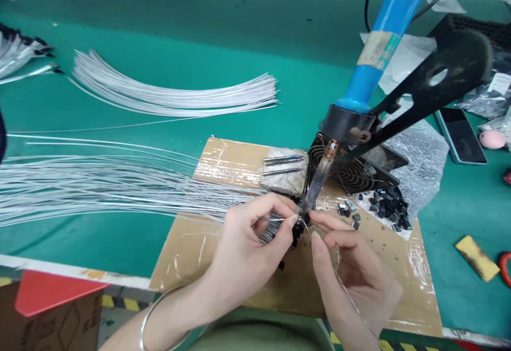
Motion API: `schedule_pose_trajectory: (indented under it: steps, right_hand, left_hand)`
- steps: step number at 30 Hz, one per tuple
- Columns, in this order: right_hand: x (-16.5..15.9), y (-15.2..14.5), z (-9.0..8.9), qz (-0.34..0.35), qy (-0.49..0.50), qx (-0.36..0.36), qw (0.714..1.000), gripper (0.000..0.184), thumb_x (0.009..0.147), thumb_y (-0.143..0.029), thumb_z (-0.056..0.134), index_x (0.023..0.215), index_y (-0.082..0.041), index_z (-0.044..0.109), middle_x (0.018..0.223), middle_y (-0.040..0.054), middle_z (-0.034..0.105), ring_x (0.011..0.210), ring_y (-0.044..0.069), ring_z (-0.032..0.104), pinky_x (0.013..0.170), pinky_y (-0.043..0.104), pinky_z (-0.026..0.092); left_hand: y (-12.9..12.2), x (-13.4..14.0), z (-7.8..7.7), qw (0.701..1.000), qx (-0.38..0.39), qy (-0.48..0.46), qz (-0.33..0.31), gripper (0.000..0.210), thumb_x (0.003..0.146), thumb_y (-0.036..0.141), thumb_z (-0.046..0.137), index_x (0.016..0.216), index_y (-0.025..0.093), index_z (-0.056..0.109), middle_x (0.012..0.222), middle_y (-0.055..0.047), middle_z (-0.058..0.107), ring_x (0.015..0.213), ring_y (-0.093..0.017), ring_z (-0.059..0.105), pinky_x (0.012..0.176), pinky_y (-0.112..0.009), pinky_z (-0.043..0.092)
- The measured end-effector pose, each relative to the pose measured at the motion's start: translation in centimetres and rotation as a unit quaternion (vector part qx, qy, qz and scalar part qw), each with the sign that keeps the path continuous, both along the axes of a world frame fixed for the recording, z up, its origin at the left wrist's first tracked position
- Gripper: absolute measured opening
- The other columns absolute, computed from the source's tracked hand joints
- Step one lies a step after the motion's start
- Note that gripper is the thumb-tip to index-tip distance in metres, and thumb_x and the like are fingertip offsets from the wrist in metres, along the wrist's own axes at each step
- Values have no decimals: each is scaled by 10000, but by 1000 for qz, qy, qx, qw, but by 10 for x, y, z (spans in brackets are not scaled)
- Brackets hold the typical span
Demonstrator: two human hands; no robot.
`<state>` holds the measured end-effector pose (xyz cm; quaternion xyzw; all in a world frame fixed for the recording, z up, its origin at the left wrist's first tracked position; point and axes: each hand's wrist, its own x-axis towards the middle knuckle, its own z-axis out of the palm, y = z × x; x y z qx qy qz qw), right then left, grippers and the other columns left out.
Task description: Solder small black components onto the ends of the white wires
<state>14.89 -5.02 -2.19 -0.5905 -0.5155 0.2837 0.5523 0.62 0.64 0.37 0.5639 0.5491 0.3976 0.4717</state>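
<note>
My left hand (255, 250) is closed in a pinch on the end of a thin white wire, just under the tip of a soldering iron (317, 183). The iron has a blue handle and points down from a black metal stand (431, 90). On the other side of the tip, my right hand (355, 271) is closed around a thin strand of solder wire (353, 303), which trails back across the palm. Many loose white wires (120, 186) run in from the left to beneath my left hand. My fingertips partly hide the joint at the tip.
Cardboard (199, 250) covers the work area on a green table (167, 37). A bundle of cut wires (179, 95) lies behind. Small black pieces (389, 207) sit on bubble wrap (423, 154) at right, near a fan (355, 172), a phone (461, 135) and a yellow sponge (476, 258).
</note>
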Motion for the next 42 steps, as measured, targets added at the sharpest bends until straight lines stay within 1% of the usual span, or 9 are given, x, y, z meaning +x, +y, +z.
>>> schedule_pose_trajectory:
  steps: [5,8,11,15,19,24,29,36,42]
  right_hand:
    - [0,1,-1,9,-7,14,1000,167,951,-99,724,866,-236,681,1124,32,842,1080,166,808,990,259,613]
    - [0,2,-3,10,-17,17,1000,170,944,-89,723,867,-234,681,1123,39,843,1076,173,812,973,263,627]
    - [1,2,-4,6,-30,26,999,169,938,-82,724,865,-228,679,1101,50,843,1055,181,818,967,274,635]
    - [1,1,-5,8,-47,32,998,163,932,-77,729,884,-227,686,1109,55,843,1061,189,821,974,279,636]
    - [-1,0,-6,-5,-52,42,998,159,925,-75,745,907,-226,702,1121,43,843,1058,183,824,998,269,627]
    - [-5,2,-4,-19,-57,61,996,167,916,-60,749,906,-222,713,1091,23,843,1009,147,825,984,222,618]
    - [-2,0,-6,-1,-57,57,997,188,910,-37,757,929,-218,713,1115,29,839,1043,148,818,1009,227,609]
    - [-2,3,-6,-10,-58,58,997,163,923,-73,761,917,-230,719,1065,43,845,1003,184,830,959,283,645]
    - [-2,1,-5,-11,-60,51,997,169,916,-64,770,935,-227,727,1081,39,848,1010,175,830,965,259,632]
  left_hand:
    - [0,-1,1,1000,-3,4,-3,173,867,181,626,710,189,697,761,-36,769,641,-138,636,503,-219,408]
    - [0,0,-1,1000,-4,8,-5,167,866,181,625,714,189,695,762,-34,770,645,-140,644,522,-222,435]
    - [0,0,-1,1000,-2,19,-5,166,867,183,625,717,188,695,772,-36,776,653,-144,652,511,-225,418]
    - [-1,2,2,1000,8,17,-6,175,876,171,616,722,188,699,755,-23,774,631,-129,642,537,-218,445]
    - [-2,2,5,1000,17,19,-4,172,875,158,617,729,185,704,750,-22,776,626,-127,643,517,-214,418]
    - [-2,1,4,999,20,31,-6,181,877,159,610,724,188,702,733,-15,767,576,-117,588,493,-223,385]
    - [0,2,2,1000,16,23,-5,175,874,160,609,726,187,698,748,-21,770,624,-129,630,526,-221,420]
    - [-2,1,3,999,14,34,-13,177,880,166,612,725,185,696,753,-26,767,568,-120,565,496,-238,380]
    - [-2,2,3,999,27,37,-10,189,878,153,609,717,186,702,741,-24,769,577,-121,580,495,-233,374]
